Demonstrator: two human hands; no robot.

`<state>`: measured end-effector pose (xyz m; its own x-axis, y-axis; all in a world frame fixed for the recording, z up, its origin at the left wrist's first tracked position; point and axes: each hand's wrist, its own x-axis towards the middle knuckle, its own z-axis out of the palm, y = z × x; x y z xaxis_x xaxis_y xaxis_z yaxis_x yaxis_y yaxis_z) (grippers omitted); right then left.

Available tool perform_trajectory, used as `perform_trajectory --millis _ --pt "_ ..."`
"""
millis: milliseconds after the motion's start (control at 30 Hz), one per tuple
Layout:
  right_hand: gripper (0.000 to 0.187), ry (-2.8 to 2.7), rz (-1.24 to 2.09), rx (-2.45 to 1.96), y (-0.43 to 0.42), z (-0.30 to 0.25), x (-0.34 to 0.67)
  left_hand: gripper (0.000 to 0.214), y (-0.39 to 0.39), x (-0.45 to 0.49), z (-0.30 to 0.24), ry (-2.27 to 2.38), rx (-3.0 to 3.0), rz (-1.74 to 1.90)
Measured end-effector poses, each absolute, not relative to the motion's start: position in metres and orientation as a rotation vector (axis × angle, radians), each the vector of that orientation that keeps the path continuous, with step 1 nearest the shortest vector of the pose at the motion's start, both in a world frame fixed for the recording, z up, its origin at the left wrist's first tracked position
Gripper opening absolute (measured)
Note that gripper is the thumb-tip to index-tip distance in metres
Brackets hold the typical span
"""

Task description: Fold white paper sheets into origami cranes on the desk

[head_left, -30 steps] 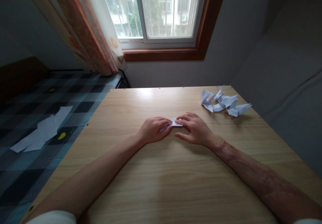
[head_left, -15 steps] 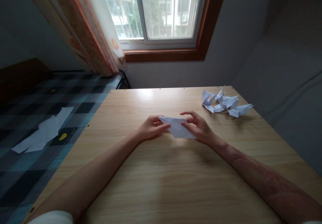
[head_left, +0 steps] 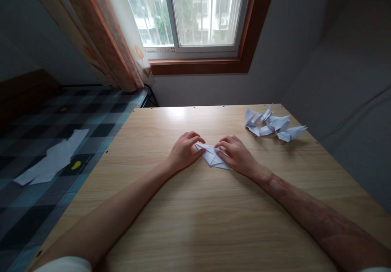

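A folded sheet of white paper (head_left: 213,156), with several creases and layered flaps, lies on the wooden table (head_left: 195,215) between my hands. My left hand (head_left: 187,152) grips its pointed left end, thumb in front and fingers curled behind. On the other side, my right hand (head_left: 235,154) has its thumb and fingertips closed on the paper's right part and covers some of it. The paper's lower edge shows below the hands.
Several folded white paper cranes (head_left: 271,125) are grouped at the table's back right. To the left, loose white paper strips (head_left: 55,160) lie on a bed with a checked cover (head_left: 18,223). Beyond the table are a window (head_left: 207,15) and an orange curtain (head_left: 113,40).
The folded paper has gone down flatter onto the table, and its crossing flaps now show. My right hand's fingers have come down and closed on it; my left fingers have shifted over its far edge.
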<state>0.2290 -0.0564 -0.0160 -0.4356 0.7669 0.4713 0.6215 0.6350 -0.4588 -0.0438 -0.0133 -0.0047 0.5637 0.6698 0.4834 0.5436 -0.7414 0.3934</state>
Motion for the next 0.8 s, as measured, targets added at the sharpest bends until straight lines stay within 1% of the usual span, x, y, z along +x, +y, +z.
perform_trajectory --millis 33,133,167,267,300,333,367,467,567,633,700,800 --pt "0.012 -2.211 0.279 -1.068 -0.057 -0.015 0.229 0.01 -0.015 -0.043 -0.004 0.975 2.65 0.892" --pt "0.012 -2.278 0.294 -0.997 -0.059 -0.01 0.234 0.018 -0.019 -0.041 -0.002 0.859 2.763 0.765" --pt "0.017 -2.308 0.312 -0.958 -0.059 -0.008 0.236 0.019 -0.02 -0.04 -0.001 0.851 2.779 0.742" --pt "0.045 -2.401 0.369 -0.838 -0.059 -0.003 0.244 0.02 -0.02 -0.04 -0.002 0.869 2.786 0.73" --pt "0.052 -2.419 0.377 -0.815 -0.059 -0.003 0.246 0.02 -0.02 -0.04 -0.003 0.879 2.787 0.74" --pt "0.054 -2.429 0.377 -0.805 -0.059 -0.002 0.247 0.02 -0.019 -0.04 -0.003 0.885 2.793 0.753" --pt "0.053 -2.435 0.372 -0.801 -0.058 -0.002 0.248 0.02 -0.019 -0.041 -0.004 0.89 2.804 0.768" --pt "0.04 -2.446 0.318 -0.799 -0.058 -0.003 0.247 0.019 -0.02 -0.04 -0.003 0.878 2.856 0.811" --pt "0.032 -2.454 0.21 -0.792 -0.059 -0.005 0.244 0.018 -0.025 -0.039 -0.001 0.735 2.887 0.796" --pt "0.029 -2.458 0.153 -0.783 -0.059 -0.005 0.243 0.016 -0.027 -0.038 0.001 0.607 2.883 0.759" --pt "0.028 -2.467 0.134 -0.761 -0.06 -0.004 0.242 0.023 -0.028 -0.037 0.002 0.552 2.879 0.741" --pt "0.032 -2.482 0.15 -0.74 -0.06 -0.003 0.243 0.03 -0.027 -0.038 0.001 0.563 2.892 0.754"
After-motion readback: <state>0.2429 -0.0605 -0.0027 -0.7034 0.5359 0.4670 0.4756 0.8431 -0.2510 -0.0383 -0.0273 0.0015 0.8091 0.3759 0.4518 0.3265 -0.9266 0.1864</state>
